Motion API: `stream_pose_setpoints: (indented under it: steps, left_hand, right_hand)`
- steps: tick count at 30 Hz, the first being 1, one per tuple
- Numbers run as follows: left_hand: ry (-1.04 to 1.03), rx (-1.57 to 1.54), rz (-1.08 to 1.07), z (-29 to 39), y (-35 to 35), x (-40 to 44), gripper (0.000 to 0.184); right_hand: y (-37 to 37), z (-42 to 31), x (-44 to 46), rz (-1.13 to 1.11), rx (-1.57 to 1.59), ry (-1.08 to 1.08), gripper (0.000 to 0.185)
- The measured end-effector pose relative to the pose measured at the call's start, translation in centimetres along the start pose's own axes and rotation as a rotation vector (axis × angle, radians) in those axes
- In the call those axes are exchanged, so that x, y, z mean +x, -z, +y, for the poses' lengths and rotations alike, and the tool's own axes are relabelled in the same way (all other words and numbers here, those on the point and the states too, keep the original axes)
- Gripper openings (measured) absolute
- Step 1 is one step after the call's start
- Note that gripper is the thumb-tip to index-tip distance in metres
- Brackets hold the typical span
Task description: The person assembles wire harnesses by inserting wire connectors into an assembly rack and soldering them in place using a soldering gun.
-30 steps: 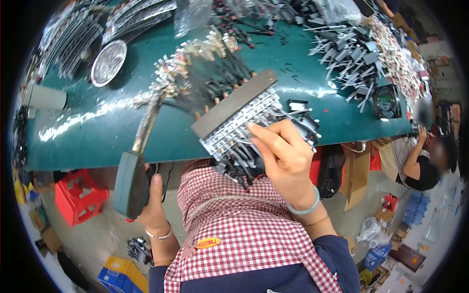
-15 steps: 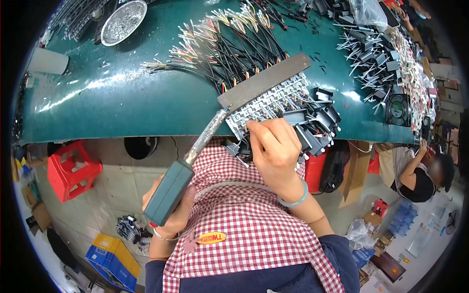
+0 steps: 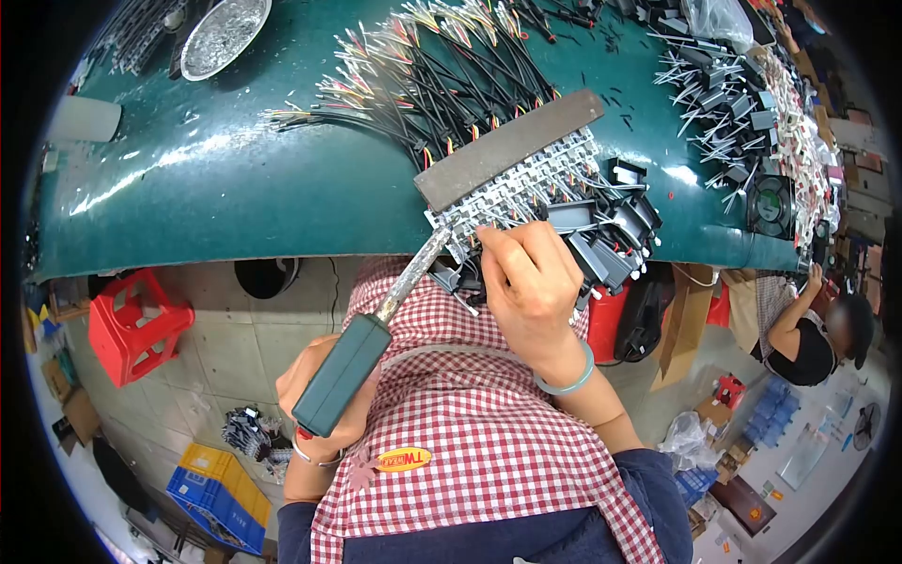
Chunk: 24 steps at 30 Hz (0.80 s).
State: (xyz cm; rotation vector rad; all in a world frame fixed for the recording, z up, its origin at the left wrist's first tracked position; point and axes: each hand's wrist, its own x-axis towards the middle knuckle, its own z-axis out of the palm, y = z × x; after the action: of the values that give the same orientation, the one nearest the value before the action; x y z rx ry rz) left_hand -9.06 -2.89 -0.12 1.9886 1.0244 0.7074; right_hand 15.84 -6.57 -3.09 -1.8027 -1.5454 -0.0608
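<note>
My left hand [image 3: 324, 395] is wrapped round the green handle of a soldering tool [image 3: 343, 374]. The tool's metal shaft points up and right, its tip at the left end of a row of small metal connectors [image 3: 507, 193]. A flat brown bar [image 3: 507, 150] lies along the row's upper edge. Black cables [image 3: 460, 89] with bared red, yellow and white ends fan out beyond the bar. My right hand [image 3: 534, 291] is pinched at the row's near edge, right of the tip; what its fingertips hold is too small to make out. Black plastic housings [image 3: 601, 258] hang at the row's near side.
A metal dish [image 3: 225, 38] and white cup [image 3: 85, 119] are at the left of the green table [image 3: 216, 207]. Grey parts with white leads [image 3: 733, 117] and a black fan [image 3: 770, 204] lie right. A red stool [image 3: 141, 329] is below left; another person [image 3: 817, 329] is at right.
Over the last second, my left hand swung the soldering tool up and right to the connector row. Since half a second ago, the tip has shifted slightly down; my right hand stays pinched at the row.
</note>
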Motion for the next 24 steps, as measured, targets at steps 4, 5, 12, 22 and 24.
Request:
stream_pose_setpoints:
  steps: [4,5,12,22,24]
  left_hand:
    - [0.015,-0.003,-0.012,0.22,0.01,0.12,0.024]
    - [0.016,0.002,-0.015,0.25,0.02,0.12,0.024]
    - [0.030,-0.001,-0.015,0.54,-0.07,0.29,0.022]
    - [0.022,0.014,0.009,0.40,-0.15,0.08,0.022]
    - [0.039,0.027,0.009,0.57,-0.05,0.05,0.022]
  right_hand:
    - [0.02,0.05,-0.05,-0.001,0.013,0.008,0.022]
    - [0.01,0.05,-0.05,0.000,0.018,0.013,0.021]
    - [-0.07,0.23,-0.04,-0.001,0.027,0.032,0.019]
    - [-0.07,0.21,0.07,-0.004,0.029,0.046,0.020]
    - [-0.13,0.24,-0.01,-0.012,0.023,0.048,0.021]
